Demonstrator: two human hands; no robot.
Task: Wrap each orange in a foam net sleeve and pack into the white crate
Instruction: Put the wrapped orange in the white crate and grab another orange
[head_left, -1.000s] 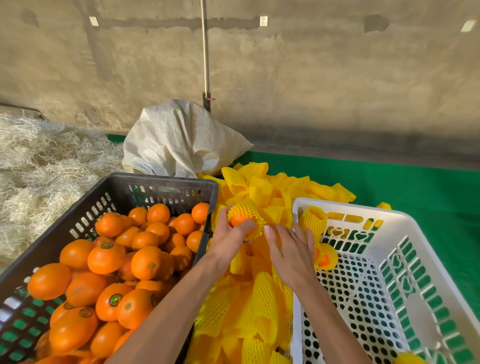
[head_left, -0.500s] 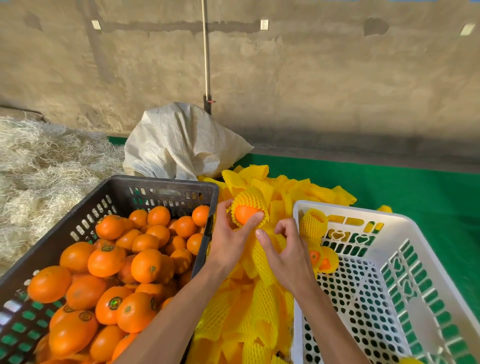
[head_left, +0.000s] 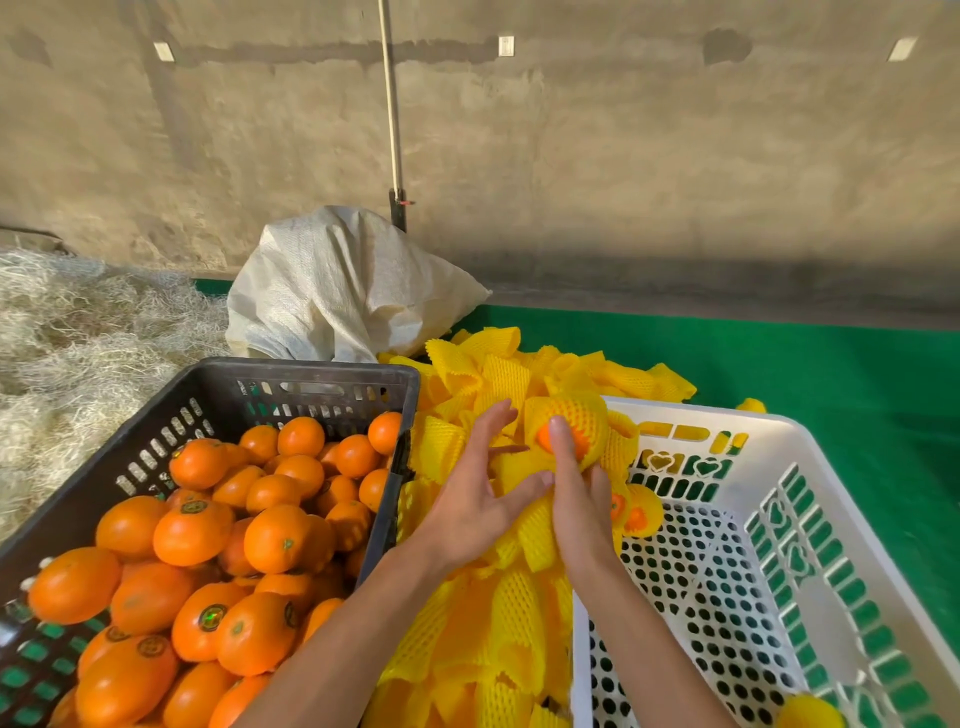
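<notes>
1. The right hand (head_left: 576, 499) holds a netted orange (head_left: 563, 439) above the heap of yellow foam sleeves (head_left: 498, 613), just beside the near rim of the white crate (head_left: 841, 467). Its grip is closed round the fruit: one finger lies across the bare orange patch at the sleeve's mouth, probably to keep the fruit from slipping out while it is carried over.
2. The left hand (head_left: 475, 493) holds nothing. Its fingers are spread and fairly straight, their tips touching the sleeves by the wrapped fruit, as if it has let go or is steadying the net.
3. The sleeve covers most of the orange; only a small patch shows, so the wrapping looks nearly finished.
4. Two wrapped oranges (head_left: 631, 512) lie in the crate's far left corner, and another (head_left: 810, 712) lies at its near edge. The crate is mostly unfilled.
5. The black crate (head_left: 218, 374) on the left is heaped with bare oranges (head_left: 197, 525), within easy reach for the next pick.
6. Likely next: set this fruit beside those in the corner.
</notes>
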